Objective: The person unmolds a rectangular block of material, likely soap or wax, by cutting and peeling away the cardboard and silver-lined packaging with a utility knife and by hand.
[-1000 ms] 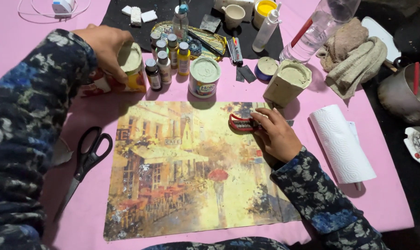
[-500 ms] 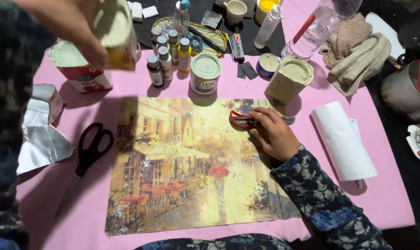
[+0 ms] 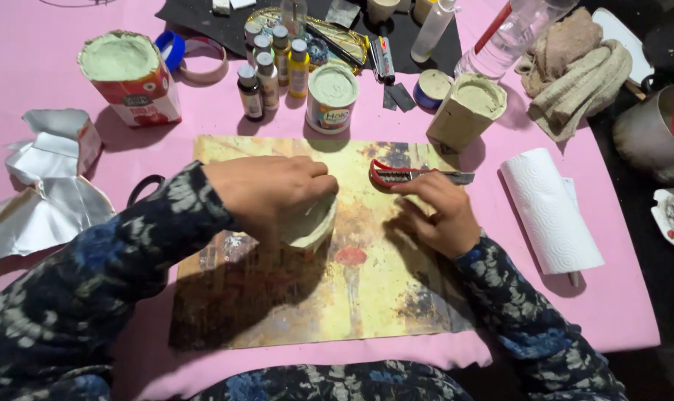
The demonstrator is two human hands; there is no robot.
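Utility knife (image 3: 411,175) lies left-to-right, just beyond your right hand (image 3: 433,215) — fingertips flat on it; left hand (image 3: 270,189) clamps the plaster-filled carton (image 3: 307,223) beside.

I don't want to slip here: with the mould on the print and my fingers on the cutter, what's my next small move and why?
Probably close the right hand around the red cutter: only fingertips touch it. The left hand already grips the pale filled mould on the print.
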